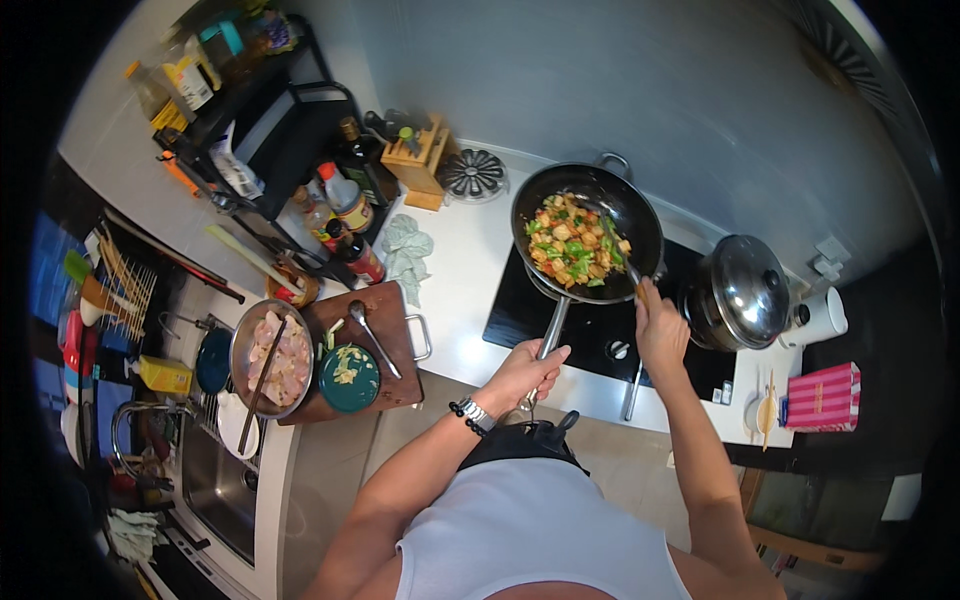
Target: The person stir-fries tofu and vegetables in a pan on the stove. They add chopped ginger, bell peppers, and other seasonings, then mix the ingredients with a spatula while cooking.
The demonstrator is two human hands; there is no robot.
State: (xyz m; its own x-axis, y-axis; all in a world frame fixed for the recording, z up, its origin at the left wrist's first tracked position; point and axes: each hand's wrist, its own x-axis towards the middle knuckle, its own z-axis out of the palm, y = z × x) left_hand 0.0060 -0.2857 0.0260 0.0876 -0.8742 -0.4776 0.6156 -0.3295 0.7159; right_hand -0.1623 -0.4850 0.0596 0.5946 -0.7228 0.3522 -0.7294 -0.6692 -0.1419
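Note:
My left hand (523,367) is closed around the metal handle (555,328) of a dark wok (637,196). In the wok lies a mix of browned cubes, green pepper pieces and red bits (574,240). My right hand (661,326) grips the wooden handle of a spatula (632,268), whose blade reaches into the right side of the food. The wok is over the left part of a black glass cooktop (517,307); whether its base touches the glass is hidden.
Right of the wok stands a lidded steel pot (739,292), close to my right hand. A wooden cutting board (401,382) at left bears a steel bowl of raw meat (274,360), a green plate (349,397) and a spoon (375,337). Behind are a bottle rack (289,142) and knife block (420,161).

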